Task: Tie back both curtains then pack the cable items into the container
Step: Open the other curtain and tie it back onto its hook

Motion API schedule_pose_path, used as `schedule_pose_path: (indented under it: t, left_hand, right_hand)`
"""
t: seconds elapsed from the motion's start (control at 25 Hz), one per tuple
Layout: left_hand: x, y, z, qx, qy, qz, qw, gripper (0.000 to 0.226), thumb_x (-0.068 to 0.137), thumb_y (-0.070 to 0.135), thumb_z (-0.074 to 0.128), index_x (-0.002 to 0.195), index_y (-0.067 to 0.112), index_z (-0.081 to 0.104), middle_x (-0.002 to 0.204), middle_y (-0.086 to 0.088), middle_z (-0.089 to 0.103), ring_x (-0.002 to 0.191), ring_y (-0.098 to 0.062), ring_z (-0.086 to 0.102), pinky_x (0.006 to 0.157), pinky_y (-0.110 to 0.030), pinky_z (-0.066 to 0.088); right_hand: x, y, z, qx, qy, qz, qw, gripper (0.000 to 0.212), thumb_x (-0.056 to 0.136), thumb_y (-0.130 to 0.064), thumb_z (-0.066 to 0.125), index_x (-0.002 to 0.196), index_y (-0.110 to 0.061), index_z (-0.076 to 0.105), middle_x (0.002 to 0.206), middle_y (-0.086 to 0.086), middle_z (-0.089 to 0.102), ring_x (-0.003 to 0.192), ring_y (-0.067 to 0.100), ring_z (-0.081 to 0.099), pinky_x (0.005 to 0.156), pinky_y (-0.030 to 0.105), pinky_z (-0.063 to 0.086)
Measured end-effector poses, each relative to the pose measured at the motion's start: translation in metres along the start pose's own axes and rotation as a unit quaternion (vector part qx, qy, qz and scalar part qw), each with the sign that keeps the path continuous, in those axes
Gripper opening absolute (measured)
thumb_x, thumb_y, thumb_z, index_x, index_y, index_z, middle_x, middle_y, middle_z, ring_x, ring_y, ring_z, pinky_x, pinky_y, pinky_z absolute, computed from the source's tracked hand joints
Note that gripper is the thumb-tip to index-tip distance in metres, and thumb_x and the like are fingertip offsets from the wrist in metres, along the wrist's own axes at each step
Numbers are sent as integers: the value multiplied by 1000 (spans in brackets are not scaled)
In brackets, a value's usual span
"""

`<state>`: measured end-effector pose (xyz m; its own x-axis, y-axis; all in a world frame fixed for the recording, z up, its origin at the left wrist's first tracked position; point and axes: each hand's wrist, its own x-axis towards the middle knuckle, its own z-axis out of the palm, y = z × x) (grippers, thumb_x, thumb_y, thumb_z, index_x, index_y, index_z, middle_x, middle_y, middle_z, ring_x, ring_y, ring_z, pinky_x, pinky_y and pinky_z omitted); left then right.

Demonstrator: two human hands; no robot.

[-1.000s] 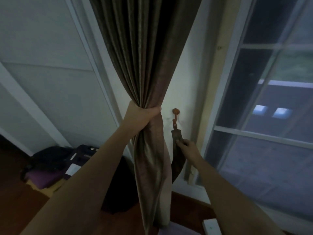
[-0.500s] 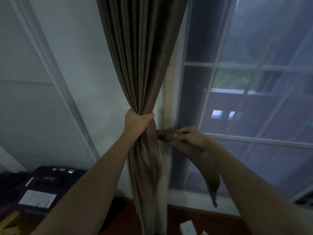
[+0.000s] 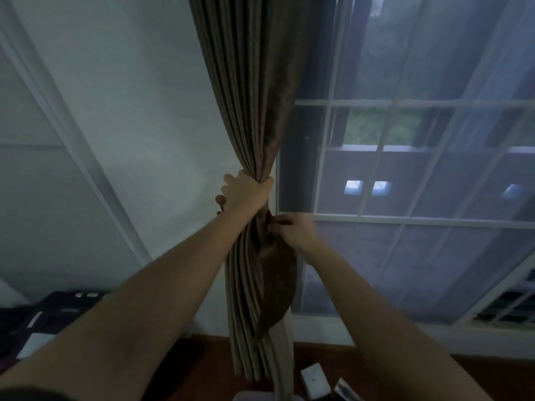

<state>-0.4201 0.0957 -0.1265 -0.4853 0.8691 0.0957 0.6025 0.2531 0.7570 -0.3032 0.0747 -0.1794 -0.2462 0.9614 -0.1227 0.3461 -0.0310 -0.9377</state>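
**Two hands on one gathered curtain**

One brown curtain (image 3: 249,96) hangs in narrow pleats from the top of the view, between the pale wall (image 3: 150,111) and the window (image 3: 405,217). It is drawn into a tight bunch about halfway down. The left hand (image 3: 246,192) grips that bunch, with fingers and thumb curled fully round the cloth. Below the grip the pleats loosen and fall straight toward the floor (image 3: 376,369).

Just under the left hand, the right hand (image 3: 295,231) has its fingers bent and pinches the upper end of a darker brown tieback band (image 3: 279,287) against the curtain's right side. The band sags from that pinch in a long curve down the front of the pleats and narrows to a point near their lower part. Whether it passes behind the curtain cannot be told.

A small rust-coloured hook (image 3: 220,200) with a round knob sticks out of the wall just left of the left wrist, partly hidden by it.

To the right, a sheer white curtain (image 3: 477,82) veils the panes. On the wooden floor below the curtain lies a small white box (image 3: 314,380). At the lower left sits a dark pile (image 3: 52,311) with pale labels, too dim to make out.
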Motion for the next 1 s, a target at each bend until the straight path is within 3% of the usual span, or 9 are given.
schedule_pose_path:
  t: [0.16, 0.32, 0.48, 0.6, 0.68, 0.76, 0.84, 0.92, 1.0]
  left_hand:
    - [-1, 7, -27, 113, -81, 43, 989, 48, 79, 50, 55, 112, 16, 57, 95, -1, 56, 82, -19, 53, 72, -26, 43]
    - [-9, 7, -32, 21, -70, 35, 997, 39, 76, 39, 65, 108, 17, 61, 95, -1, 60, 79, -15, 55, 67, -23, 43]
    - [-10, -1, -36, -42, -94, 31, 994, 30, 73, 35, 68, 98, 21, 58, 94, -1, 63, 75, -15, 59, 68, -26, 53]
    - [-11, -1, -39, -33, -109, 41, 993, 34, 76, 35, 67, 105, 21, 58, 92, 1, 59, 74, -13, 55, 60, -21, 48]
    - [-13, 1, -39, -24, -114, 50, 992, 29, 77, 35, 66, 102, 22, 58, 91, 1, 58, 71, -12, 54, 50, -16, 41]
    - [-13, 3, -38, -30, -118, 47, 991, 30, 78, 35, 66, 103, 21, 58, 94, -1, 59, 74, -14, 55, 52, -17, 44]
    - [-13, 3, -38, -34, -113, 43, 992, 37, 77, 36, 67, 109, 18, 59, 96, 0, 59, 77, -16, 56, 60, -21, 46]
    - [-11, 2, -37, -34, -112, 42, 992, 40, 76, 39, 68, 109, 18, 60, 97, 1, 61, 76, -16, 57, 59, -22, 46]
    - [-11, 2, -37, -20, -114, 45, 992, 32, 76, 41, 66, 100, 21, 58, 93, 0, 63, 66, -14, 56, 48, -20, 44]
  right_hand:
    - [-14, 8, 20, 35, 28, -7, 999, 31, 85, -19, 64, 115, -12, 64, 105, 1, 65, 92, 14, 59, 74, 20, 46]
    - [-21, 13, 39, 126, 23, 24, 991, 33, 84, -19, 62, 116, -20, 52, 117, 4, 57, 102, 19, 58, 91, 38, 50]
    - [-27, 15, 57, 312, 6, 22, 950, 44, 83, -10, 64, 119, -19, 41, 120, 6, 57, 108, 23, 58, 97, 42, 49]
    - [-24, 13, 68, 333, 12, -8, 943, 41, 85, -17, 59, 125, -18, 50, 111, 5, 63, 104, 24, 62, 84, 35, 53]
    - [-21, 7, 72, 346, 54, 26, 936, 32, 94, -18, 48, 124, -8, 53, 99, 7, 62, 100, 28, 62, 74, 31, 51]
    - [-20, 8, 73, 315, 107, 27, 943, 33, 98, -26, 39, 122, -10, 56, 103, 5, 64, 100, 24, 62, 84, 38, 52]
    - [-20, 12, 74, 242, 143, -7, 960, 32, 98, -24, 41, 127, -16, 53, 113, -1, 62, 107, 15, 57, 95, 35, 46]
    - [-21, 14, 79, 216, 143, -20, 966, 33, 93, -17, 50, 126, -22, 51, 110, -6, 61, 103, 11, 57, 92, 32, 46]
    - [-20, 12, 84, 222, 133, -10, 966, 32, 85, -13, 58, 108, -35, 51, 99, -11, 63, 94, 12, 63, 89, 36, 52]
